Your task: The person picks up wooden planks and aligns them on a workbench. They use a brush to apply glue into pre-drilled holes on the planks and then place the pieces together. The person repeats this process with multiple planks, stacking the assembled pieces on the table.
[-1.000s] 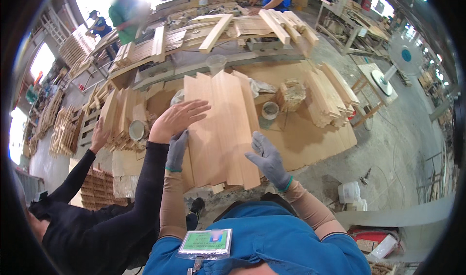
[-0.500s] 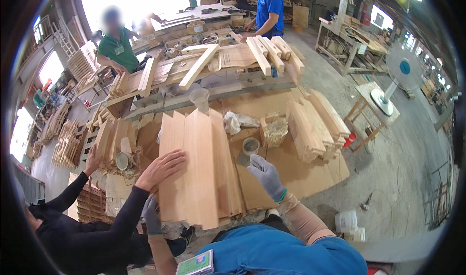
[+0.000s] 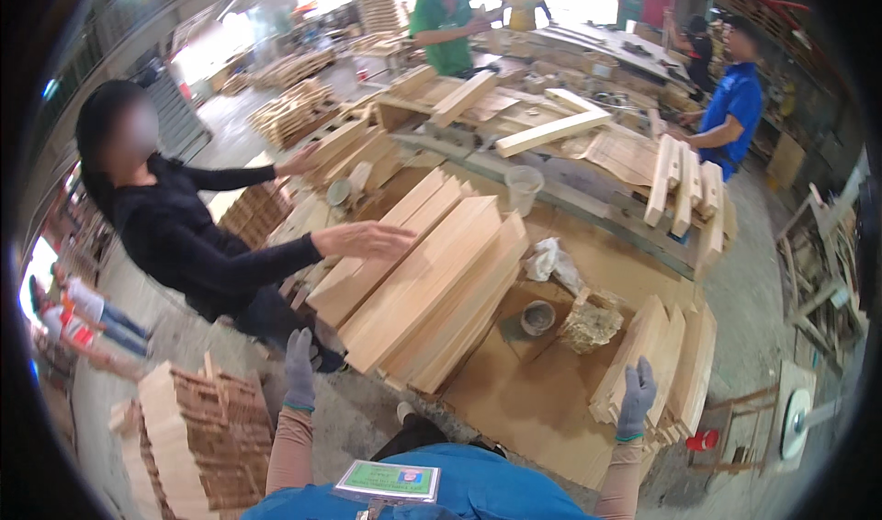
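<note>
brown cardboard-covered tabletop (image 3: 505, 428), workshop floor around. centre: large stack of long pale wooden boards (image 3: 427, 276). eight o'clock: grey-gloved left hand (image 3: 299, 373), fingers extended, grasping nothing, near stack. four o'clock: grey-gloved right hand (image 3: 636, 399), fingers extended, nothing gripped, overlapping smaller pale board stack (image 3: 675, 359); contact unclear. nine o'clock: co-worker's bare hand (image 3: 363, 240), over large stack.

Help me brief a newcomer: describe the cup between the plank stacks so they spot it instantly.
On the brown cardboard, find the wide plank stack at left and the narrower stack at right. Between them, just left of a ragged block, sits the grey cup. It looks shorter and darker than the translucent cup farther back.
</note>
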{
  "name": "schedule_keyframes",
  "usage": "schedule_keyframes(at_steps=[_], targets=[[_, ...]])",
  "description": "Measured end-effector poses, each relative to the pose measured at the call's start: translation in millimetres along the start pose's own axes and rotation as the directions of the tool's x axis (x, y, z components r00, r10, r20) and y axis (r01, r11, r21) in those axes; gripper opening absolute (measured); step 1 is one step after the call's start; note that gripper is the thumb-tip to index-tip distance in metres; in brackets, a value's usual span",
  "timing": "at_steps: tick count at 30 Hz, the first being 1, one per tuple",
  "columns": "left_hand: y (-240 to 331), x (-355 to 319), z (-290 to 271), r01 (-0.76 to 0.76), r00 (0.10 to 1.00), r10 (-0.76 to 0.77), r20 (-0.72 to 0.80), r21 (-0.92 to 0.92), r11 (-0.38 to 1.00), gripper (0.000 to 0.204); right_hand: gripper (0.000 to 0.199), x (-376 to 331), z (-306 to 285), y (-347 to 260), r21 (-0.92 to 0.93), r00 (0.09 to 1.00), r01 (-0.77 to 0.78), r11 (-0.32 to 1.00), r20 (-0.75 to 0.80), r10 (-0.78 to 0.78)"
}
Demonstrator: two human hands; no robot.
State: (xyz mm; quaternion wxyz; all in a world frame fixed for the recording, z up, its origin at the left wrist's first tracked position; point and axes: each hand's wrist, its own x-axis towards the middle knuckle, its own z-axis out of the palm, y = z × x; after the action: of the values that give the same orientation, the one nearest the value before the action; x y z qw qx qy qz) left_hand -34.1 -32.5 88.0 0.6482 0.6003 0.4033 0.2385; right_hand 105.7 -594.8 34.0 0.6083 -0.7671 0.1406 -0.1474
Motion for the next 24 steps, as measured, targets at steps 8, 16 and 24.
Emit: schedule_keyframes(at_steps=[8,16,24], targets=[[10,-77,17,-0.398,0.917,0.380,0.122,0.314,0.862,0.093,0.051,52,2,4,-0.507,0.907,0.403,0.762,0.113,-0.405],[10,-92,19,-0.635,0.736,0.626,0.257,0.582,0.508,0.096,0.071,91,-12,32,-0.917,0.954,0.286,0.278,0.248,-0.166],[14,-97,82,-0.697,0.567,0.614,0.548,0.717,0.004,0.104,0.071,89,-7,30,-0.904,0.957,0.272,0.329,0.219,-0.189]])
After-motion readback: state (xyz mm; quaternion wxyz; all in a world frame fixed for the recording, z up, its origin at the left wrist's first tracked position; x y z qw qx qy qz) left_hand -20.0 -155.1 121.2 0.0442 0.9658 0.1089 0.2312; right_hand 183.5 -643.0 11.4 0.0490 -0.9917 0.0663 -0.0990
